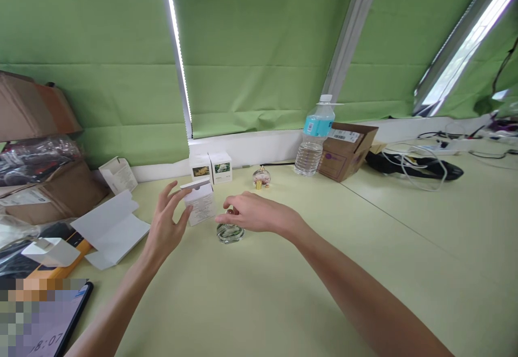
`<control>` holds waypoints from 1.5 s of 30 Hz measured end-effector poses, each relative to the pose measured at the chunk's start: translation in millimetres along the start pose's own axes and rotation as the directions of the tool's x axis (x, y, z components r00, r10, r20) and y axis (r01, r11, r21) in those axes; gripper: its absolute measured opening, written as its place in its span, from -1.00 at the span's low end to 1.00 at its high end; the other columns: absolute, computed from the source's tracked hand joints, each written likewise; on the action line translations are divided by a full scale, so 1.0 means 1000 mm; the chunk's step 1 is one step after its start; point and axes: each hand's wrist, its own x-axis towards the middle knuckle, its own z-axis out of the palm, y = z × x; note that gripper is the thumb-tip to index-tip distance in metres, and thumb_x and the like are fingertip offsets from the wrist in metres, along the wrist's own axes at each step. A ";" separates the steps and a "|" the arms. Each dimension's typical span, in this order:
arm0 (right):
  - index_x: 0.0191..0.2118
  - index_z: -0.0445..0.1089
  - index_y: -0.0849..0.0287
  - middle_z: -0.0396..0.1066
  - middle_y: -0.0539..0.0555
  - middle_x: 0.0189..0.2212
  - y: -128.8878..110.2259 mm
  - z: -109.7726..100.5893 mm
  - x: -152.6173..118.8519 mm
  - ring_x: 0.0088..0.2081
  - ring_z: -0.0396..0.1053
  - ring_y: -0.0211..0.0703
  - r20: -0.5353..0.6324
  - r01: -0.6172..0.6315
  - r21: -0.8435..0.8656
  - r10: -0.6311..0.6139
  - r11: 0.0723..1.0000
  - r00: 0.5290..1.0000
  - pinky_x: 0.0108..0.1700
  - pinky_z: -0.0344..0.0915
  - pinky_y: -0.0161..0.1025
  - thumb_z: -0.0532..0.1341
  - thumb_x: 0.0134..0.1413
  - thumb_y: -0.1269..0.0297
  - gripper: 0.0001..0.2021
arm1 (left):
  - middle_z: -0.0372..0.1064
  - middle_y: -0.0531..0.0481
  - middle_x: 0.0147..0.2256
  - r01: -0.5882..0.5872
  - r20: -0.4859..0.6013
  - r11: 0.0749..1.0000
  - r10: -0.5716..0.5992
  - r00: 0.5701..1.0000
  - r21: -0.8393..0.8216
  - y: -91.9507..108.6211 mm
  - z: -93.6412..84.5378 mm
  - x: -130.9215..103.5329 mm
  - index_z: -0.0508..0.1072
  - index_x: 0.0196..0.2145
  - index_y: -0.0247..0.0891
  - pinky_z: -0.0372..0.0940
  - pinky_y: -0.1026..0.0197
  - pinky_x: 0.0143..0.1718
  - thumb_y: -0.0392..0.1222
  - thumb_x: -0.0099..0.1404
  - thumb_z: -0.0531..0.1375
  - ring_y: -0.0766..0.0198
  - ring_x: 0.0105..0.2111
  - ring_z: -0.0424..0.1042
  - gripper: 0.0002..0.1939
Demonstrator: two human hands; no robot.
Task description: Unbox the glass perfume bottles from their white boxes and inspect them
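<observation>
My left hand [168, 222] is at the left side of a small white box [200, 206] standing on the table with its top flap raised. Its fingers are spread, and the index finger and thumb tips meet the box's left edge. My right hand [259, 211] reaches over a clear glass perfume bottle [230, 234], its thumb and fingers closed around the reddish cap. The bottle is just right of the box; my fingers partly hide its top. Behind my right hand stands a round pinkish perfume bottle [261, 175] with a small gold cap [258, 185] in front of it.
Two white boxes with flower pictures [221, 167] stand against the wall. A water bottle [309, 152] and a brown carton [343, 154] are at back right, near a black pouch with a white cable [416, 168]. Unfolded white card [115, 227], parcels [60, 192] and a phone [56, 324] occupy the left.
</observation>
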 end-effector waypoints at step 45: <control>-0.35 0.43 0.19 0.36 -0.02 -0.51 0.007 -0.006 0.005 -0.51 0.24 -0.27 -0.097 0.280 0.115 -0.270 0.953 0.958 -0.55 0.03 -0.34 0.31 -0.14 0.02 -0.68 | 0.36 0.01 0.01 0.172 0.307 0.951 -0.088 0.948 -0.257 0.016 -0.018 0.012 0.37 -0.03 -0.05 0.43 0.11 -0.10 0.01 0.28 0.17 0.20 -0.15 0.45 -0.69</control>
